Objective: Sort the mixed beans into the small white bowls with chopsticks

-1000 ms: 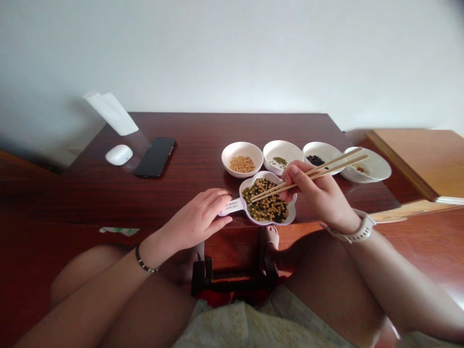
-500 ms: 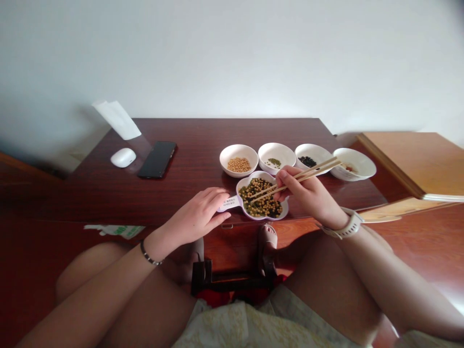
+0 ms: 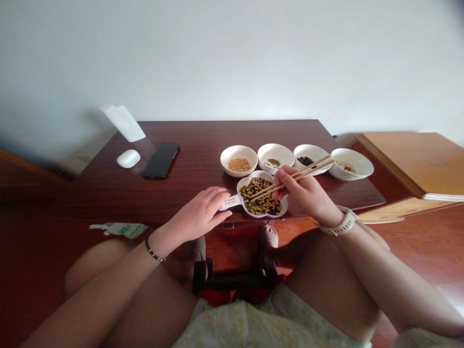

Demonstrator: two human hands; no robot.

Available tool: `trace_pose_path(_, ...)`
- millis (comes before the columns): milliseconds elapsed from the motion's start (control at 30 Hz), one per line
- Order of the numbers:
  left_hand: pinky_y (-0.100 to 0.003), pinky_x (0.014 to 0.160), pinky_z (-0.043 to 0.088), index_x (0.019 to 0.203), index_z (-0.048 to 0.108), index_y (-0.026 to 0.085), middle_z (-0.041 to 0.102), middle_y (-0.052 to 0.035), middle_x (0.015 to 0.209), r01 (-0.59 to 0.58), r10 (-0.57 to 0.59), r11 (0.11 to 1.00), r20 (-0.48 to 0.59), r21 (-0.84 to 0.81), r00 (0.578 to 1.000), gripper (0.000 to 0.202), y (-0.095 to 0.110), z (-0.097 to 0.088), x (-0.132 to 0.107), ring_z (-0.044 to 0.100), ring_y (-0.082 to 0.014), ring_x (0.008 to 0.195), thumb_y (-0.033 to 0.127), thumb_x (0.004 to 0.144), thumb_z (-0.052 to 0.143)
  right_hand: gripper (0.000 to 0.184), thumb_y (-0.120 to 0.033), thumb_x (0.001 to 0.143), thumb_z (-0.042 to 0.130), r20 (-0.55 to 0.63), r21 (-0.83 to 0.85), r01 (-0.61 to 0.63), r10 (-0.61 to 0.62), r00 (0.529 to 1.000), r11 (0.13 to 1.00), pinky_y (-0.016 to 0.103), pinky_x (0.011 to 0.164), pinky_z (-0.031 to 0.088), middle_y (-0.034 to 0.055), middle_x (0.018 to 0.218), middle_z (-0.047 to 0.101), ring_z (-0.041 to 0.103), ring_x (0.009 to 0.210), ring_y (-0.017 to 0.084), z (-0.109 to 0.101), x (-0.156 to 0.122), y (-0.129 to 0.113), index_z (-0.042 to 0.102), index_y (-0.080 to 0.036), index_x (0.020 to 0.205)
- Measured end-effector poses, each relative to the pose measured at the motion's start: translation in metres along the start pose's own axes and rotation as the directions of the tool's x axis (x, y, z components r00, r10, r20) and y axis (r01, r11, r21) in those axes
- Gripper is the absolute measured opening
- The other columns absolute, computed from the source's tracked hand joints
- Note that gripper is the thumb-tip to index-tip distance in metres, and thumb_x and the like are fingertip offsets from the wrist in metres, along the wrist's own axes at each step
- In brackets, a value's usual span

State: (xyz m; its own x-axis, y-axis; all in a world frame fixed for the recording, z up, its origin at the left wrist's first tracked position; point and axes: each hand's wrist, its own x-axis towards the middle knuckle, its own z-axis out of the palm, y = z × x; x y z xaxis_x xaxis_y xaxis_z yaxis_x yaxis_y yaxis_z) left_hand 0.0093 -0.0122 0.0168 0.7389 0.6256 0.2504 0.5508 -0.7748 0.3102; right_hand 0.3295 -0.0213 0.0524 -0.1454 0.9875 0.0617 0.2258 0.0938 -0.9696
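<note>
Now my open left hand [image 3: 195,215] steadied the lobed dish [image 3: 261,213] while my right hand [image 3: 306,193] gripped chopsticks [image 3: 300,174] above the beans [image 3: 259,195].

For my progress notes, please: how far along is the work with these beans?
Done: round white bowls hold separate yellow soybeans, green mung beans and black beans. In hand: the right hand holds wooden chopsticks, tips over the lilac-rimmed flower-shaped dish; the left hand steadies its handle. Remaining: a large mixed heap of beans fills that dish.
</note>
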Motion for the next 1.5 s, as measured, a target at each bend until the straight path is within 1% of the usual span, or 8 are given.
trace_pose_path(233, -0.058, 0.121, 0.055, 0.146, 0.058, 0.022, 0.068, -0.0150, 0.146, 0.002, -0.002, 1.000, -0.004, -0.001, 1.000, 0.034, 0.001, -0.001, -0.001, 0.065, -0.0335, 0.139, 0.039, 0.116, 0.056, 0.047, -0.069, 0.103, 0.069, -0.055, 0.040, 0.011, -0.009, 0.998, 0.999, 0.030, 0.059, 0.057, 0.0016, 0.070, 0.071, 0.073, 0.065, 0.019, -0.001, -0.001, -0.004, 0.064, -0.024, 0.088)
trace_pose_path(433, -0.056, 0.122, 0.054, 0.146, 0.057, 0.021, 0.066, -0.0150, 0.147, -0.004, 0.003, 1.000, 0.010, 0.027, 1.000, 0.035, -0.001, 0.000, -0.001, 0.064, -0.0332, 0.140, 0.040, 0.117, 0.055, 0.049, -0.069, 0.104, 0.067, -0.037, -0.002, 0.004, -0.004, 0.999, 1.000, 0.029, 0.059, 0.057, 0.0021, 0.071, 0.071, 0.071, 0.065, 0.018, -0.001, 0.000, -0.003, 0.063, -0.023, 0.087)
trace_pose_path(633, -0.056, 0.122, 0.054, 0.146, 0.057, 0.024, 0.066, -0.0140, 0.149, 0.006, -0.006, 1.000, 0.003, 0.013, 1.000, 0.035, -0.001, 0.000, -0.002, 0.064, -0.0329, 0.140, 0.042, 0.116, 0.056, 0.046, -0.067, 0.105, 0.068, -0.038, 0.035, 0.006, -0.004, 0.999, 0.999, 0.031, 0.062, 0.057, 0.0013, 0.072, 0.069, 0.070, 0.065, 0.018, 0.000, -0.001, -0.004, 0.062, -0.024, 0.086)
trace_pose_path(800, -0.056, 0.123, 0.053, 0.147, 0.056, 0.021, 0.065, -0.0158, 0.150, 0.005, -0.005, 1.000, 0.004, 0.029, 1.000, 0.036, 0.000, 0.000, -0.003, 0.064, -0.0336, 0.141, 0.040, 0.116, 0.056, 0.046, -0.066, 0.105, 0.068, -0.029, 0.045, 0.005, -0.004, 1.000, 0.999, 0.031, 0.061, 0.056, 0.0010, 0.072, 0.068, 0.069, 0.066, 0.018, 0.000, -0.001, -0.007, 0.062, -0.025, 0.087)
trace_pose_path(1033, -0.056, 0.124, 0.052, 0.148, 0.053, 0.022, 0.065, -0.0152, 0.151, 0.004, -0.004, 0.999, 0.016, 0.042, 1.000, 0.037, -0.001, 0.002, -0.003, 0.062, -0.0334, 0.142, 0.042, 0.117, 0.055, 0.043, -0.065, 0.108, 0.063, -0.014, 0.028, 0.014, -0.014, 1.000, 0.999, 0.032, 0.067, 0.061, 0.0032, 0.079, 0.073, 0.075, 0.073, 0.019, 0.006, -0.003, 0.005, 0.064, -0.025, 0.092)
trace_pose_path(1167, -0.056, 0.124, 0.052, 0.148, 0.054, 0.020, 0.064, -0.0162, 0.151, 0.000, -0.001, 0.999, 0.021, 0.041, 1.000, 0.037, 0.000, 0.001, -0.003, 0.062, -0.0337, 0.143, 0.042, 0.117, 0.055, 0.043, -0.065, 0.108, 0.064, -0.031, 0.024, 0.022, -0.022, 0.999, 0.999, 0.033, 0.065, 0.060, 0.0037, 0.080, 0.073, 0.076, 0.073, 0.020, 0.007, -0.004, 0.004, 0.066, -0.025, 0.092)
trace_pose_path(1333, -0.056, 0.124, 0.053, 0.147, 0.055, 0.018, 0.065, -0.0171, 0.150, -0.006, 0.004, 0.998, 0.025, 0.055, 1.000, 0.037, 0.001, -0.001, -0.003, 0.063, -0.0340, 0.141, 0.040, 0.117, 0.055, 0.045, -0.066, 0.106, 0.067, -0.066, 0.049, 0.034, -0.031, 0.997, 0.998, 0.031, 0.063, 0.060, 0.0018, 0.074, 0.069, 0.073, 0.068, 0.018, 0.009, -0.004, -0.003, 0.065, -0.024, 0.089)
trace_pose_path(1500, -0.057, 0.123, 0.054, 0.147, 0.056, 0.021, 0.065, -0.0157, 0.150, 0.006, -0.006, 1.000, 0.012, 0.030, 1.000, 0.036, 0.001, 0.000, -0.004, 0.064, -0.0342, 0.141, 0.041, 0.116, 0.057, 0.046, -0.067, 0.105, 0.067, -0.050, 0.050, 0.007, -0.005, 0.999, 0.999, 0.030, 0.062, 0.059, 0.0021, 0.077, 0.069, 0.075, 0.069, 0.018, 0.009, -0.001, 0.003, 0.065, -0.024, 0.089)
